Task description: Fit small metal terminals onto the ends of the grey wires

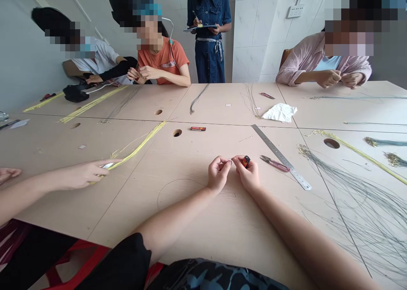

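Both my hands rest on the wooden table [222, 222] in front of me, fingertips meeting. My left hand [218, 174] is closed in a pinch on a thin grey cord [178, 180] that loops off to the left across the tabletop. My right hand [247, 172] is closed around a small red lighter [246, 161], and its thumb and forefinger meet the left fingertips at the cord's end. Small pink-handled snips [274, 163] lie just right of my right hand, beside a long steel ruler [280, 155].
A neighbour's hand [85, 173] at the left touches a bundle of yellow cords [140, 145]. Many thin grey cords [359, 196] spread at the right. A red box [198, 129], crumpled white paper [280, 112] and round table holes [177, 132] lie ahead. Several people sit or stand at the far side.
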The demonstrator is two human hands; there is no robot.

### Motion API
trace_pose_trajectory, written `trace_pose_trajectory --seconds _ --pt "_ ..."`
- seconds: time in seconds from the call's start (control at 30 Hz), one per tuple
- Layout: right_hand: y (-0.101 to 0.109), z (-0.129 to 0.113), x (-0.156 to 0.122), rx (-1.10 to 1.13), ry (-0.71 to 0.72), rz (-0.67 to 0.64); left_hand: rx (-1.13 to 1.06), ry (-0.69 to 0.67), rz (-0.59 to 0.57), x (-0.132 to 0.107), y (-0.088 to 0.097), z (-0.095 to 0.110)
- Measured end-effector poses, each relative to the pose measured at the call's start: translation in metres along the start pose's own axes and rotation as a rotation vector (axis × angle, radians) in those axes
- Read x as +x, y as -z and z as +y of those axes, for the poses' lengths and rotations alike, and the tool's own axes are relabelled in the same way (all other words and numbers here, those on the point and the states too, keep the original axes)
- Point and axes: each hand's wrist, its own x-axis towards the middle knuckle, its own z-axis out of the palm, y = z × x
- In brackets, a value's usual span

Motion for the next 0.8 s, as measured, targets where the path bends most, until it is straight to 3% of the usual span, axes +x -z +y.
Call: trace_pose_trajectory --seconds 0.2,0.4,0.53,0.7,0.8 --pt "-0.001 0.010 0.002 0.050 0.037 0.088 -0.031 0.014 0.027 0.003 -0.001 0.002" --pt "0.006 0.016 0.008 -0.566 0.074 0.086 -0.024 -0.007 0.097 0.007 -0.001 0.000" --pt "0.019 0.015 0.010 -0.717 0.087 0.019 -0.036 0.022 0.150 0.006 0.000 0.002" --pt "0.030 0.015 0.011 -1.048 0.204 -0.087 -0.159 0.204 0.185 0.000 -0.001 0.022" --pt "0.036 0.004 0.010 -1.004 0.327 -0.084 -0.244 0.400 0.110 -0.008 -0.002 0.044"
